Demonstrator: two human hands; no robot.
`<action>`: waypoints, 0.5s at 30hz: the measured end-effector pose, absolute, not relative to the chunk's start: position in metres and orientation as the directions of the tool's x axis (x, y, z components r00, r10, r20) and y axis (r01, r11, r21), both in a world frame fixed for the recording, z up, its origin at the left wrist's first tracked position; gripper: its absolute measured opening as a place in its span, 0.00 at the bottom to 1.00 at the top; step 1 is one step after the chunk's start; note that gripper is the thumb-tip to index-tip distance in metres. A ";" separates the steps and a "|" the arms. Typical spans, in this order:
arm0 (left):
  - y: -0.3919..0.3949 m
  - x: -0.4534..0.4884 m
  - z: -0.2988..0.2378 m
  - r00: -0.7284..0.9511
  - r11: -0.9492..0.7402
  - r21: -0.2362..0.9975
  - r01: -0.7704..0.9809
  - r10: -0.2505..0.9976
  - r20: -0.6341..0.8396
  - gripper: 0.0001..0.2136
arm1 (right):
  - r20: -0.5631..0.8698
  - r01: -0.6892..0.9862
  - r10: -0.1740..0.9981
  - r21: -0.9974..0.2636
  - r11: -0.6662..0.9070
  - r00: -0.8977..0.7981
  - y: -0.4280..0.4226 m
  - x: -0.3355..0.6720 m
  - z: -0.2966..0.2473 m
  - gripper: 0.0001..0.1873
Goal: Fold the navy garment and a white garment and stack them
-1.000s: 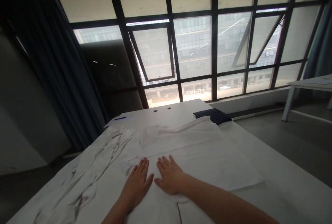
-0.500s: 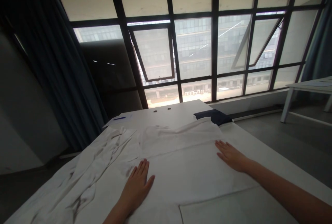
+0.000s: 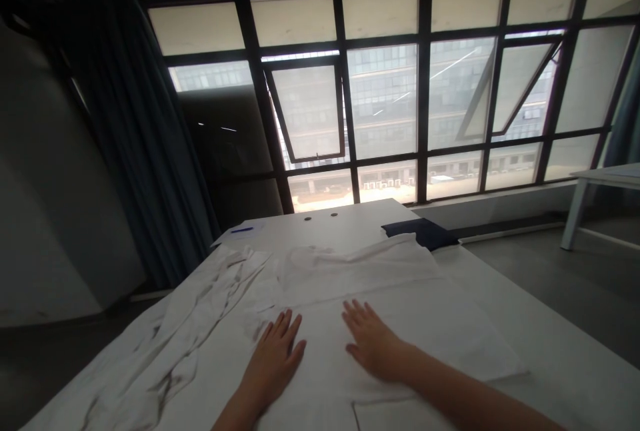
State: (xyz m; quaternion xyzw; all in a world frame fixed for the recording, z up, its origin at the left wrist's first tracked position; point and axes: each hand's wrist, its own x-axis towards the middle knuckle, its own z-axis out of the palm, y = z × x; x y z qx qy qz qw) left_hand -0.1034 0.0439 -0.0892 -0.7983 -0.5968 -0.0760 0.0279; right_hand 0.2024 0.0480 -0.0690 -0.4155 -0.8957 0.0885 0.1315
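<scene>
A white cloth garment [image 3: 430,324] lies spread out on the white table [image 3: 565,324], its near part smooth and its far part creased. My left hand [image 3: 275,354] rests palm down on its left portion, fingers extended. My right hand [image 3: 373,341] is flat over the middle of the cloth, fingers a little spread. Neither hand grips anything. To the left of my left hand, more white fabric [image 3: 200,324] lies rumpled with deep folds.
A folded dark navy cloth [image 3: 423,233] sits at the table's right edge beyond the garment. A blue pen [image 3: 242,230] lies on paper at the far left corner. Windows [image 3: 383,98] and a blue curtain [image 3: 145,151] stand behind. Another table [image 3: 607,176] is at the right.
My right hand has moved left across the cloth, from near its right edge to the middle, closer to my left hand. My left hand stays at about the same place on the fabric.
</scene>
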 end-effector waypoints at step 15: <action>0.041 -0.110 -0.092 0.301 -0.315 0.043 0.948 0.933 0.198 0.26 | 0.129 0.762 0.817 -0.302 0.573 -0.562 0.019 0.291 -0.092 0.37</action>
